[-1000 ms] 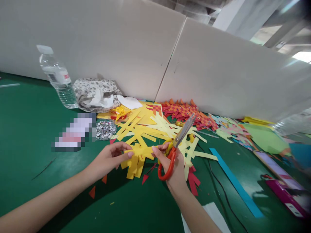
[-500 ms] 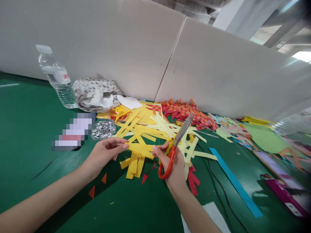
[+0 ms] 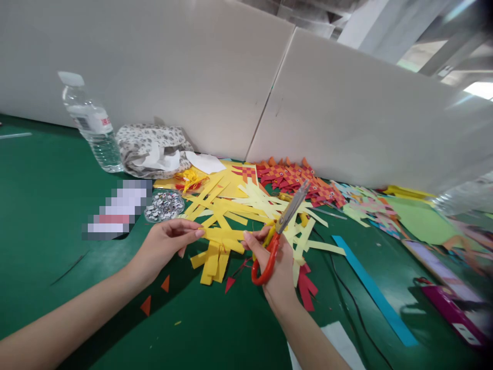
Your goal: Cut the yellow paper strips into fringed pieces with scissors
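A short yellow paper strip (image 3: 223,235) is stretched level between my two hands. My left hand (image 3: 169,244) pinches its left end between thumb and fingertips. The thumb and forefinger of my right hand (image 3: 275,262) pinch its right end. Scissors (image 3: 283,221) with red and yellow handles also rest in my right hand, their blades pointing up and away. Below and behind the strip lies a heap of yellow paper strips (image 3: 211,262), with paler strips (image 3: 304,239) to the right. Red paper strips (image 3: 307,290) lie near my right wrist.
A water bottle (image 3: 90,128), a patterned cloth pouch (image 3: 150,141), a phone (image 3: 119,208) and a bag of googly eyes (image 3: 164,205) stand left. Woven red-orange paper fish (image 3: 285,174) lie against the partition (image 3: 346,113). Right are a blue strip (image 3: 373,290), a black cable (image 3: 352,300) and a magenta power strip (image 3: 449,308).
Almost nothing differs. Both hands keep the yellow strip in the same place, and the view has shifted very slightly.
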`<state>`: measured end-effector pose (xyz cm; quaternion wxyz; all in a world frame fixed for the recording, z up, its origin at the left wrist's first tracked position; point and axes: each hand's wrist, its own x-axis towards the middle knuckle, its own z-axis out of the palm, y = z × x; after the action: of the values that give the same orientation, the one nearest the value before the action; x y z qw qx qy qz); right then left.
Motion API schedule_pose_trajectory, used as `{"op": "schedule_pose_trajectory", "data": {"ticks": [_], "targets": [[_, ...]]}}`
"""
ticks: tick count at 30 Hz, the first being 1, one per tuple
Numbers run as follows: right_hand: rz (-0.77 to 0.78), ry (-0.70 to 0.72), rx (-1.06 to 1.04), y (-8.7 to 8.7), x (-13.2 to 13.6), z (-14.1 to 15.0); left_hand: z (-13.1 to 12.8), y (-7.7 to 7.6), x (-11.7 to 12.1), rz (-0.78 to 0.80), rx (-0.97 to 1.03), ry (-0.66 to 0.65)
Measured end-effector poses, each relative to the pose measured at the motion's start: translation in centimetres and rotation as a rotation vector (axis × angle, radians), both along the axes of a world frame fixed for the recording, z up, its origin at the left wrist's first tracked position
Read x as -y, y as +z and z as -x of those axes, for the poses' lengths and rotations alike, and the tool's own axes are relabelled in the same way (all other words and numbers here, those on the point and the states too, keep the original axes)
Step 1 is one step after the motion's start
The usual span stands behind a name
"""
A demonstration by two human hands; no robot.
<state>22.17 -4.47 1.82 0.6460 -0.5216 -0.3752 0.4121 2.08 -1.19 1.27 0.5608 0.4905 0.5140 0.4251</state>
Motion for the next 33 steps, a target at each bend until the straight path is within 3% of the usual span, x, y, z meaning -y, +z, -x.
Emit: {"op": "schedule_pose_trajectory", "data": {"ticks": [11, 24, 30, 33], "targets": [[0.008, -0.009, 0.025, 0.2, 0.0, 0.0, 0.0, -0.3, -0.1, -0.031, 0.004, -0.052], [0.034, 0.042, 0.006, 0.7, -0.1, -0.1, -0.2, 0.8, 0.3, -0.067, -0.034, -0.215], [0.063, 0.179, 0.006, 1.5, 0.1, 0.3, 0.4, 1.1, 0.1, -0.303, -0.282, -0.143], [0.055, 0.205, 0.057, 1.4, 0.2, 0.4, 0.3, 1.3, 0.1, -0.398, -0.365, -0.235]]}}
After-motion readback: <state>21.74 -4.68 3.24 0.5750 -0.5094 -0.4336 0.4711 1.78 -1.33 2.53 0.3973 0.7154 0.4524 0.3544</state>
